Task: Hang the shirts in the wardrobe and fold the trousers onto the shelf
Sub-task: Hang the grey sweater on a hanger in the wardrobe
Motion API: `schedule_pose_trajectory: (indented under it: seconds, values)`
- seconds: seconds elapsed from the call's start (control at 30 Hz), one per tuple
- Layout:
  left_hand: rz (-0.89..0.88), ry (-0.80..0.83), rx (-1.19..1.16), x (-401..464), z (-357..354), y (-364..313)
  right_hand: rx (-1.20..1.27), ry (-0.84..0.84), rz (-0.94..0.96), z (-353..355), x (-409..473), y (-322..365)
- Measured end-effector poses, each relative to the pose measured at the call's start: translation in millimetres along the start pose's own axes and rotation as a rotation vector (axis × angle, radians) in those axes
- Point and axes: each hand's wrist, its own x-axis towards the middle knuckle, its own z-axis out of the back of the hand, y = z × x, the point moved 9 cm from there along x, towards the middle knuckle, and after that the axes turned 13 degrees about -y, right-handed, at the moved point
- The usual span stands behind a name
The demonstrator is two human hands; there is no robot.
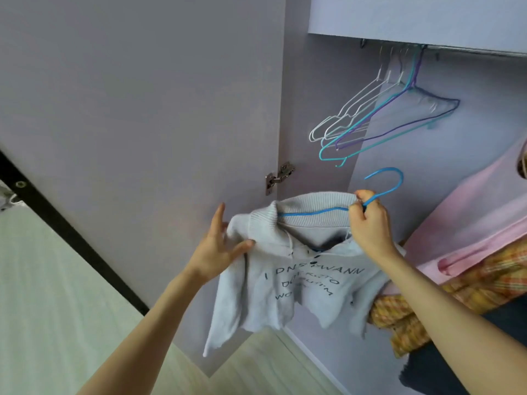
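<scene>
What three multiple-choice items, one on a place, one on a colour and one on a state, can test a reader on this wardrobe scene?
1. Where do the empty hangers hang?
A. on the rail under the shelf
B. on the door hinge
C. on the floor

2. What colour is the hanger in the grey shirt?
A. white
B. blue
C. red

3. What does the right hand do?
A. rests open
B. pinches the hanger's neck
C. pushes the door

Key: 1 A, their hooks sit on the rail; 2 B, blue wire shows at the collar; 3 B, fingers curl round the wire.
</scene>
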Motion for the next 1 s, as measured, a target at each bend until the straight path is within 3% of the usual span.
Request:
schedule_pose_trajectory:
  seconds: [0.07,0.2,0.33,0.5,0.6,0.7,0.77,0.93,1.0]
  values:
    - [-0.032,0.024,0.056,6,-8,4,-0.042,-0.003,0.01,11,6,-5]
    - [-0.183,-0.094,0.069,21,9,-19,-0.218,0.098,0.113,23,7,-17]
    - [-0.307,0.004,0.111,16,-14,-49,-0.236,0.108,0.125,26,3,-19]
    - [-0.185,-0.152,-0.055,18,-3,-35,-0.25,0.056,0.047,42,6,-32]
    - [-0.207,-0.131,-0.004,23,-5,-32,-0.244,0.057,0.028,48,6,-36]
    - [-0.405,0.013,0.034,10,-26,-59,-0.212,0.088,-0.006,42,0,-29]
    - [-0.592,0.099,0.186,-5,-49,-72,-0.205,0.121,0.008,36,-4,-23]
    - [-0.741,-0.158,0.343,-13,-50,-99,-0.205,0.172,0.065,37,-9,-10]
    - [-0.77,-0.155,0.295,-17,-52,-108,-0.211,0.176,0.084,39,-10,-5]
